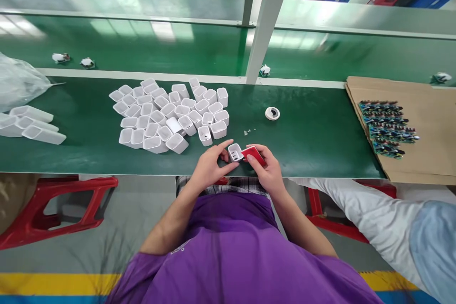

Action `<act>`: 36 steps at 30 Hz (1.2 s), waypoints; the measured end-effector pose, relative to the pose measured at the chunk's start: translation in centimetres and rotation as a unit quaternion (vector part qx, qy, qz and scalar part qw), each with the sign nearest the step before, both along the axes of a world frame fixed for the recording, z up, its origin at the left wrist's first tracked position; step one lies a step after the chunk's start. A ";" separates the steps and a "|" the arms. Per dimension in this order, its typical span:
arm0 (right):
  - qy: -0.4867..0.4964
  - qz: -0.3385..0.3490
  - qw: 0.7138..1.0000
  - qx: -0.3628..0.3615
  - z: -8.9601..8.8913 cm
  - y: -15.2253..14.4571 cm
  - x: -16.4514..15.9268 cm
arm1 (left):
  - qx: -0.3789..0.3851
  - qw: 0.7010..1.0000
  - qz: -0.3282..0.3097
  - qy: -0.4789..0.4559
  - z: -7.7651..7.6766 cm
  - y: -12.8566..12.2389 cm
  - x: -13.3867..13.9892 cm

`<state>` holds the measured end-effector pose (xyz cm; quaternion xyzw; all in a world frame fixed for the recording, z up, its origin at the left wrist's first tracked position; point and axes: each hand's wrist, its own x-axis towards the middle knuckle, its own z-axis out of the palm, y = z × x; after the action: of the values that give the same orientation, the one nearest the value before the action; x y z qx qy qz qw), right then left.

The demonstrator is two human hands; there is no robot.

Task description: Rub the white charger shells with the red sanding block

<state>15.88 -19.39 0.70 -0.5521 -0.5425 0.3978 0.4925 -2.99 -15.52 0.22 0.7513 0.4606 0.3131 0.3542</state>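
Thumb and fingers of the left hand [213, 164] are curved apart around a small white plastic housing [235, 152], which is on the green work surface [317, 147] near its front edge, with its open side facing up and dark slots visible inside. Whether these fingers press on the housing or only surround it, I cannot tell. The right hand [265, 166] pinches a flat red piece [253, 155] between thumb and fingers, and the left end of this piece is just beside the right wall of the housing; I cannot tell if they touch.

Just beyond the hands lie some tiny pale bits [246, 132], and farther to the right is a round white ring-shaped item [272, 113] with a dark centre. To the left, a large group of white housings [146, 109] is standing closely together, most with the open end visible. At the far left, longer white shells [42, 134] lie near a clear plastic bag [19, 80]. At the right, circuit boards [386, 128] are arranged in rows on a cardboard sheet [431, 128].
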 end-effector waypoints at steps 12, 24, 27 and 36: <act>0.140 0.018 0.990 -0.030 0.1 -0.1 0.0 | -0.048 0.994 0.089 -0.027 0.5 -1.0 1.5; 0.093 0.033 0.994 0.035 -0.9 -0.6 0.2 | 0.078 0.997 0.014 -0.020 0.0 -1.2 2.6; 0.153 -0.010 0.988 0.029 -0.9 -0.4 0.1 | 0.020 0.995 -0.064 -0.077 0.4 -1.4 2.2; 0.192 0.004 0.981 0.000 -0.5 -0.4 0.2 | -0.047 0.988 -0.015 -0.147 -0.7 -0.8 1.8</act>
<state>16.08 -19.83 0.19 -0.4629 -0.4402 0.4983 0.5862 -1.22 -16.31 -0.45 0.6866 0.4059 0.3931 0.4575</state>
